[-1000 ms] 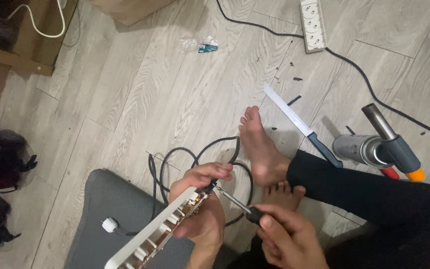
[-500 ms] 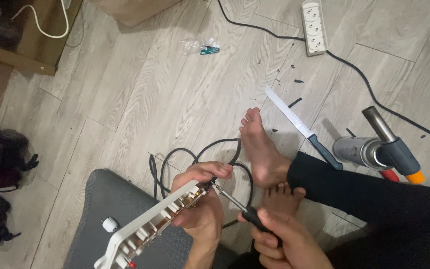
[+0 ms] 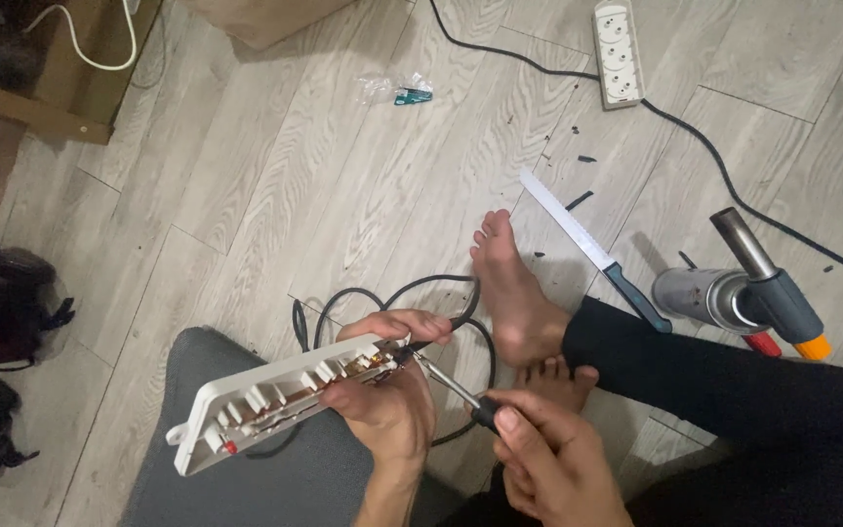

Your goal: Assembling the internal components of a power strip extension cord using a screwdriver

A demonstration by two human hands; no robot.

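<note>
Power strip [image 3: 275,400] lower, screwdriver [image 3: 451,390] tip hidden.

Both hands are working close together low in the head view, above a bare foot.

The left hand [image 3: 387,395] is gripping with its thumb lying across the top and fingers curling underneath, forearm rising from the bottom edge. The right hand [image 3: 548,464] is closing in a fist just beside it, thumb pressing forward along the top. A bare foot [image 3: 509,288] is resting sole-down, the dark-trousered leg bending away to the right.
</note>
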